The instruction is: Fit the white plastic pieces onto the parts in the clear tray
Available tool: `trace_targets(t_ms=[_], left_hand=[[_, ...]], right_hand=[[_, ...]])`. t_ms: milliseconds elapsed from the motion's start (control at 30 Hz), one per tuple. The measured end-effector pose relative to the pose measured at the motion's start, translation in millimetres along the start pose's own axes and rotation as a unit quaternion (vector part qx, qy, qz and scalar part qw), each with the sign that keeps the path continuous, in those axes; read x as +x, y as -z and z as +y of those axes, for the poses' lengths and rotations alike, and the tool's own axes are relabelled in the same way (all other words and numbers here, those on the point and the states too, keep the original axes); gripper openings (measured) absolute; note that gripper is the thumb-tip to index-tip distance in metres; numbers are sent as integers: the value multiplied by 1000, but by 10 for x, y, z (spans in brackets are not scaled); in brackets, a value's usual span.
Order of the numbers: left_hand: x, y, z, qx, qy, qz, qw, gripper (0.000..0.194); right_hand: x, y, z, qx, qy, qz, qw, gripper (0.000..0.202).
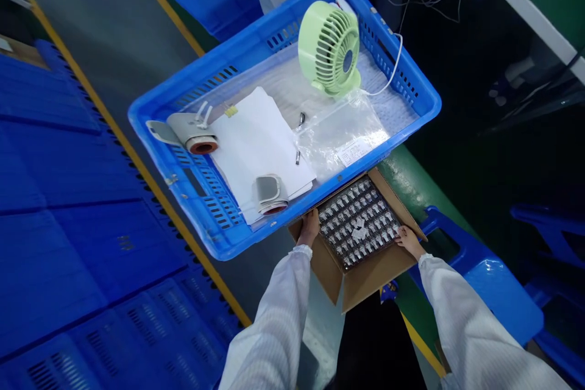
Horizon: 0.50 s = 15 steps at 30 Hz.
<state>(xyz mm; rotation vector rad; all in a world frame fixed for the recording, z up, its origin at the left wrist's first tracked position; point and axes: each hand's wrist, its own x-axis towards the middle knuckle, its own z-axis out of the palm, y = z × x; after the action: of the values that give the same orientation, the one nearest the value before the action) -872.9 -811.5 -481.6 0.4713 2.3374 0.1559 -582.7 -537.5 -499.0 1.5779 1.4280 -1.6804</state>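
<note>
Below the blue crate, an open cardboard box (pixel 375 280) has its flaps spread outward. Inside it is a dark tray (pixel 346 264) with rows of small silvery-white parts (pixel 340 206), and small white pieces (pixel 359 231) lie in the middle. My left hand (pixel 309 228) grips the tray's left edge, its fingers partly hidden by the box side. On the opposite edge, my right hand (pixel 410 242) has its fingers closed on the tray near the box's right wall. Under the tray nothing can be seen.
A blue crate (pixel 242 64) directly above the box holds a green fan (pixel 329 49), white papers (pixel 262 140), rolled grey cuffs (pixel 270 192) and a clear plastic bag (pixel 340 134). To the right is a blue stool (pixel 498 292); blue crates (pixel 82 207) fill the left.
</note>
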Motion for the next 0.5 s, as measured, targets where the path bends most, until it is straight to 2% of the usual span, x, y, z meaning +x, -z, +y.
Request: trace_targets(t_ms=[267, 367, 500], left_hand=[[-124, 23, -26, 41, -12, -1, 999, 29], [-266, 140, -91, 38, -29, -17, 999, 21], [-514, 418, -161, 21, -52, -36, 998, 20]], right_hand=[[-68, 39, 21, 18, 17, 4, 1000, 26], [-143, 46, 29, 18, 29, 7, 999, 24], [-323, 64, 0, 25, 55, 17, 998, 19]])
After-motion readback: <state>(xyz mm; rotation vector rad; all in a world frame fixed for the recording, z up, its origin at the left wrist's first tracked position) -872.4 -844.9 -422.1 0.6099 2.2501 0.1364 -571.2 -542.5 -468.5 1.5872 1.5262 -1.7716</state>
